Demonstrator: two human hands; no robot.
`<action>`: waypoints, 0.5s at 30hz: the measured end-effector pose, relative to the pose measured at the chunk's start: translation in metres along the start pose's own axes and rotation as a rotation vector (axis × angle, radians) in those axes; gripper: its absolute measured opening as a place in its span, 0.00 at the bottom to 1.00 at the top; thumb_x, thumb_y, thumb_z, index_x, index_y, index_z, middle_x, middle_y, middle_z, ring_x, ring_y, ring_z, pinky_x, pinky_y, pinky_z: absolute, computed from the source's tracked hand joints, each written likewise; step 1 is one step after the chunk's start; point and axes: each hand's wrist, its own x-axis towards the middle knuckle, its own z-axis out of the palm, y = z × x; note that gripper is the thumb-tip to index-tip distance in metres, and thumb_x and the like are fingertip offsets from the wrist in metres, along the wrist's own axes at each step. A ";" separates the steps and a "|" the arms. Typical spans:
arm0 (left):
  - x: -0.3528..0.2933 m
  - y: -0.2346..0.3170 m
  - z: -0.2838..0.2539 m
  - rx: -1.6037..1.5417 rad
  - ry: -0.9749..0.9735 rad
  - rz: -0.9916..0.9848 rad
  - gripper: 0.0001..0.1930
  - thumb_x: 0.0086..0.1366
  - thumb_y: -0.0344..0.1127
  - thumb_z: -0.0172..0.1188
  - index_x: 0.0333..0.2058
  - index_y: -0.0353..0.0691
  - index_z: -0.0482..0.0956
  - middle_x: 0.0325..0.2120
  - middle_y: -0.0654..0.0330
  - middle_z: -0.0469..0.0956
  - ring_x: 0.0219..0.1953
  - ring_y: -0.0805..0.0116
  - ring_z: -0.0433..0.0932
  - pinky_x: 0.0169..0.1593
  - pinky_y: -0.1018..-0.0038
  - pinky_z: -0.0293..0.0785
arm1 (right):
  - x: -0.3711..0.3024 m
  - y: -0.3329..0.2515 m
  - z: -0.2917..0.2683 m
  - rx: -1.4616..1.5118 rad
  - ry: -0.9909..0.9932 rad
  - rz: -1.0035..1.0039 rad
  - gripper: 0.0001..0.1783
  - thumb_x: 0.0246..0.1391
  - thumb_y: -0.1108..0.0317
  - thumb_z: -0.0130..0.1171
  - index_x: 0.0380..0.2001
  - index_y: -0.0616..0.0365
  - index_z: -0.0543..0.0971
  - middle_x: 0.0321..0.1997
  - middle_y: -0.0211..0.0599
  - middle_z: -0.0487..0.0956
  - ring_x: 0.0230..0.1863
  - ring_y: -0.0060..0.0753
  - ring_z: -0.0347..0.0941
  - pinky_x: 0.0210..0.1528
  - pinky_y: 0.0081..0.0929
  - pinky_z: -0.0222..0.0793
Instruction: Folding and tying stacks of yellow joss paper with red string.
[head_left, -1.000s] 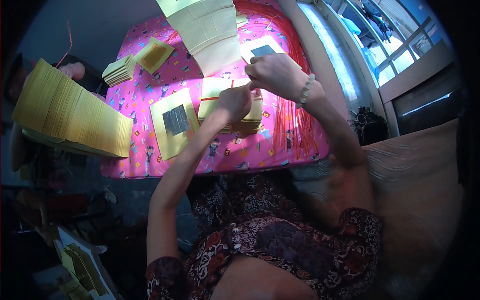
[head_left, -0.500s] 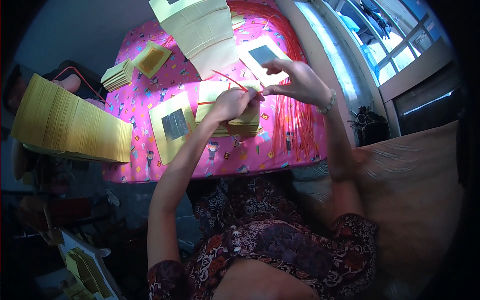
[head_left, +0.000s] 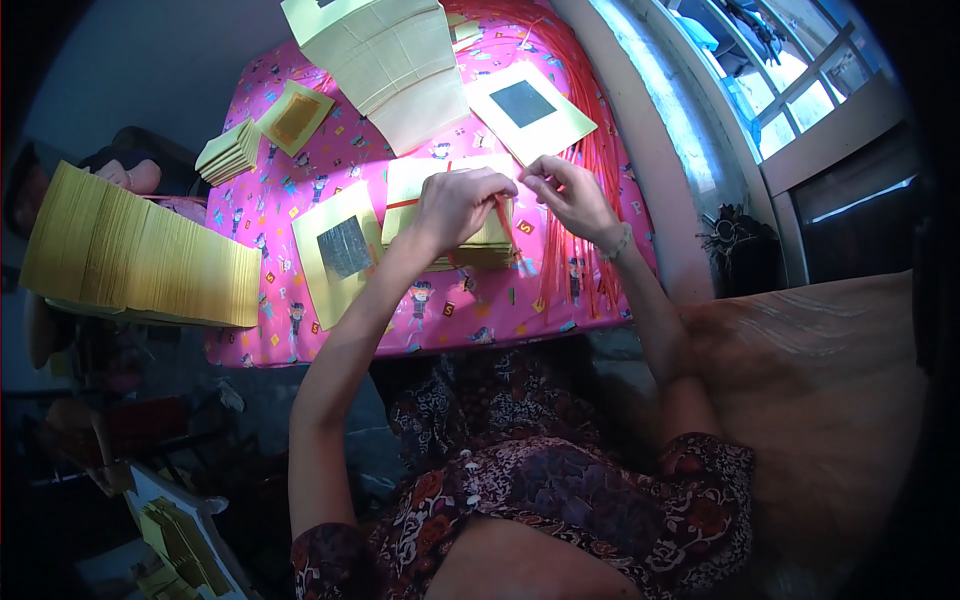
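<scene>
A stack of yellow paper sheets (head_left: 480,252) lies before me on the pink table, with red plastic string (head_left: 402,204) passing around it. My left hand (head_left: 455,208) is above the stack, its fingers pinched on a loose length of the red string (head_left: 507,222) that hangs down by the stack's right side. Just to the right, my right hand (head_left: 575,200) has its thumb and forefinger drawn together close to the left fingertips. What lies between those right fingers is too small to make out. My left hand hides part of the stack's top.
A tall yellow paper pile (head_left: 140,250) stands at the left; a pale stack (head_left: 405,80) rises behind. Sheets with a dark square (head_left: 525,105) lie at the right and another sheet (head_left: 335,255) at the left. Long red strings (head_left: 590,250) drape along the right edge beside the wall ledge (head_left: 640,130).
The red string end that stood up above my left hand now hangs down from it. My right hand has moved slightly left and down, and its fingers are more curled.
</scene>
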 end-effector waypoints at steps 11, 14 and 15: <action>-0.009 -0.001 0.008 0.049 0.399 0.106 0.09 0.53 0.29 0.65 0.34 0.44 0.79 0.31 0.63 0.77 0.27 0.65 0.80 0.28 0.72 0.78 | 0.025 0.019 0.013 0.682 -0.359 -0.098 0.12 0.63 0.69 0.53 0.45 0.66 0.77 0.41 0.33 0.78 0.44 0.21 0.73 0.47 0.20 0.70; -0.008 -0.004 0.009 0.027 0.382 0.129 0.09 0.52 0.27 0.66 0.32 0.43 0.78 0.28 0.62 0.75 0.26 0.66 0.79 0.27 0.72 0.76 | 0.027 0.010 0.001 0.614 -0.380 -0.088 0.11 0.62 0.65 0.55 0.37 0.64 0.77 0.36 0.35 0.77 0.39 0.25 0.73 0.42 0.25 0.70; -0.008 -0.005 0.009 0.026 0.381 0.129 0.09 0.52 0.27 0.66 0.32 0.43 0.78 0.28 0.62 0.75 0.26 0.66 0.79 0.27 0.72 0.76 | 0.028 0.007 -0.007 0.340 -0.338 -0.180 0.12 0.61 0.63 0.55 0.33 0.64 0.75 0.34 0.36 0.74 0.36 0.27 0.70 0.40 0.26 0.67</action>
